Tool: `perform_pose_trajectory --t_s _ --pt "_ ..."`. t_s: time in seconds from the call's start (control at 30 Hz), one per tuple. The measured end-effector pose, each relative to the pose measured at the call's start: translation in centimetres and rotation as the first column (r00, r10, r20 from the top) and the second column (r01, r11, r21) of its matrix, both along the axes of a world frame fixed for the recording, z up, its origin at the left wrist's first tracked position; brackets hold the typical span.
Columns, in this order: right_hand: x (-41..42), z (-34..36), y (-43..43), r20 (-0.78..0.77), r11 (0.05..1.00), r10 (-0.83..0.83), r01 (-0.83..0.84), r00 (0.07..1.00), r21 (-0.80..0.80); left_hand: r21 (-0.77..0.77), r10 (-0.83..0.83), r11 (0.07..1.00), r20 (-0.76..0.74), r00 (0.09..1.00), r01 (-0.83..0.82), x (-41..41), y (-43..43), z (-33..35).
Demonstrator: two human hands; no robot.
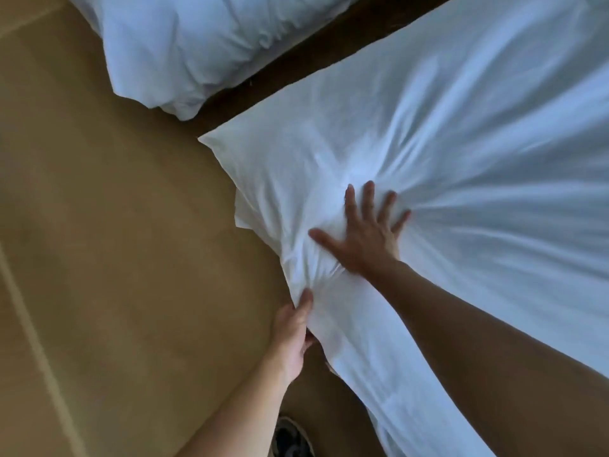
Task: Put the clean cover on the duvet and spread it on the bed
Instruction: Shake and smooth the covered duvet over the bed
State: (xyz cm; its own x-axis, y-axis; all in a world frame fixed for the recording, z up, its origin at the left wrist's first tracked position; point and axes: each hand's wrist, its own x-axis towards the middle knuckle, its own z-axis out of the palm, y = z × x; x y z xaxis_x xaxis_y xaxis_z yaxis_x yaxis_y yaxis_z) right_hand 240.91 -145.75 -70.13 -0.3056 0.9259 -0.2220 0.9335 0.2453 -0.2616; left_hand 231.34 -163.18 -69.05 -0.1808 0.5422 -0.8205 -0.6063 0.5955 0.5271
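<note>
Shoe (290,437) at btm edge. L hand (293,328) grips duvet (461,143) edge, thumb on top, fingers curled under. R hand (362,232) just beyond, flat on duvet, fingers splayed, holds nothing. Duvet fills rt side, corner by tan floor (99,225). More white bedding (197,44) far L.

Plain white duvet cover (461,143), bluish in its folds, no print. The other bedding (197,44) is the same white (a touch bluer). Tan floor (115,225) with pale stripes, a dark brown strip (296,70), and a shoe (290,437) mottled black and grey.
</note>
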Motion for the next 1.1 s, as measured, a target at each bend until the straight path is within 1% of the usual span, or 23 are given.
perform_pose_trajectory --t_s 0.07,0.17,0.2,0.27,0.33,0.4,0.43,0.5,0.53,0.57,0.6,0.63,0.67,0.7,0.73,0.77,0.8,0.83,0.9,0.97,1.0,1.03,1.1 --pt "-2.5 -0.3 2.5 0.016 1.000 0.005 -0.005 1.000 0.007 0.038 0.033 0.999 -0.054 0.998 -0.031 -4.1 3.8 0.5" --pt "-5.5 -1.2 5.5 0.045 0.998 0.018 -0.020 0.999 0.061 0.056 0.130 0.991 -0.264 0.956 -0.120 -11.5 13.4 2.5" --pt "-6.4 -1.5 6.2 0.060 0.996 0.018 -0.023 0.998 0.087 0.054 0.136 0.991 -0.302 0.944 -0.125 -14.0 16.5 3.3" --pt "-7.7 -2.1 7.5 0.064 0.989 0.020 -0.029 0.998 0.147 0.033 0.088 0.996 -0.311 0.946 -0.081 -17.1 20.7 4.1" --pt "-8.9 -2.2 9.0 0.037 0.984 0.017 -0.024 0.999 0.177 -0.035 0.100 0.992 -0.361 0.927 -0.121 -18.5 22.0 3.2" --pt "-10.3 -1.5 10.8 0.024 0.991 0.020 -0.023 1.000 0.132 -0.114 0.163 0.968 -0.393 0.905 -0.224 -18.6 20.2 1.3" --pt "-11.0 -1.0 11.7 0.021 0.994 0.022 -0.024 1.000 0.103 -0.131 0.160 0.966 -0.370 0.915 -0.221 -18.4 18.8 0.8" --pt "-12.1 -0.3 12.9 0.019 0.999 0.006 -0.007 1.000 0.050 -0.150 0.102 0.975 -0.341 0.935 -0.161 -19.0 18.0 1.1" --pt "-12.4 -0.1 13.4 0.019 1.000 -0.004 0.003 1.000 0.030 -0.176 0.071 0.973 -0.393 0.917 -0.151 -19.9 19.3 1.5" --pt "-12.6 0.1 13.5 0.018 1.000 -0.008 0.008 1.000 0.015 -0.201 0.025 0.969 -0.506 0.862 -0.147 -21.2 21.4 1.8" --pt "-12.7 0.2 13.5 0.013 1.000 -0.010 0.010 1.000 0.004 -0.226 -0.053 0.967 -0.626 0.778 -0.117 -22.6 24.1 2.2" --pt "-12.8 0.2 13.4 0.003 1.000 -0.014 0.014 1.000 -0.006 -0.258 -0.166 0.966 -0.706 0.689 -0.031 -23.7 27.2 2.9" --pt "-12.8 0.1 13.4 -0.010 1.000 -0.017 0.016 1.000 -0.013 -0.291 -0.302 0.948 -0.708 0.638 0.126 -24.1 30.3 4.0" --pt "-12.8 0.0 13.6 -0.023 1.000 -0.019 0.018 1.000 -0.020 -0.299 -0.428 0.904 -0.651 0.627 0.306 -23.8 33.3 4.7" --pt "-12.8 0.0 14.2 -0.034 1.000 -0.020 0.019 0.999 -0.019 -0.302 -0.555 0.828 -0.557 0.618 0.472 -22.9 35.8 5.0" --pt "-12.7 -0.1 15.0 -0.044 0.999 -0.031 0.030 0.999 -0.015 -0.300 -0.657 0.749 -0.447 0.607 0.590 -21.6 37.6 5.0" --pt "-12.6 -0.1 16.2 -0.050 0.998 -0.061 0.061 0.997 -0.008 -0.297 -0.723 0.687 -0.372 0.583 0.663 -20.4 38.9 4.5" --pt "-12.5 -0.1 17.6 -0.054 0.994 -0.112 0.112 0.992 -0.002 -0.296 -0.755 0.651 -0.345 0.558 0.699 -19.5 40.0 3.3" --pt "-12.8 0.1 20.4 -0.049 0.978 -0.208 0.209 0.977 0.003 -0.265 -0.773 0.629 -0.309 0.554 0.731 -18.8 42.0 0.8" --pt "-13.9 0.2 22.2 -0.032 0.953 -0.299 0.300 0.954 0.036 -0.172 -0.800 0.599 -0.150 0.581 0.782 -19.6 44.4 -0.8" --pt "-14.7 0.2 22.8 -0.028 0.939 -0.339 0.340 0.940 0.053 -0.126 -0.807 0.590 -0.063 0.587 0.798 -20.1 45.7 -1.3" --pt "-15.6 0.2 23.1 -0.029 0.921 -0.384 0.385 0.923 0.064 -0.091 -0.815 0.578 -0.010 0.580 0.811 -20.5 47.0 -1.6" --pt "-17.8 -0.1 22.8 -0.028 0.862 -0.498 0.498 0.867 0.097 -0.045 -0.841 0.541 -0.028 0.541 0.840 -20.3 49.3 -2.3"
